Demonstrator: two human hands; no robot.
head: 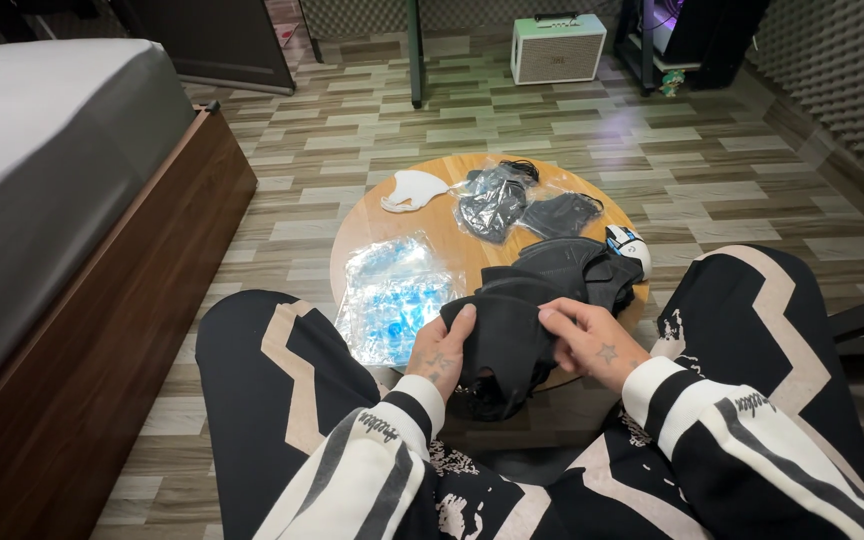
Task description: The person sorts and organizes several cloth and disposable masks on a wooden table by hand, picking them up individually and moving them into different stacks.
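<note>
Grey bedding covers the bed (pixel 42 150) along the left edge, its wooden frame cut off by the border, and from where I watch it is the largest thing in view. Next comes the round wooden table (pixel 452 225) on the striped floor, its near rim hidden behind my knees and hands. On it lies a clear plastic bag (pixel 392 295) with blue showing through, though I cannot make out the contents. Over the table's near edge I hold a black mask (pixel 507 335): its long axis runs from lower left to upper right, the lower end drooping toward my lap, the upper end merging with a stack of black masks (pixel 577 265) so that I cannot tell where one ends. My left hand (pixel 440 355) is closed on the mask's left edge, thumb on top, and my right hand (pixel 592 345) pinches its right side with curled fingers. Further back sit a crumpled bag of dark masks (pixel 494 200), a single dark mask (pixel 560 213) and a white mask (pixel 412 190). A small white object (pixel 630 245) peeks from behind the stack, partly hidden.
</note>
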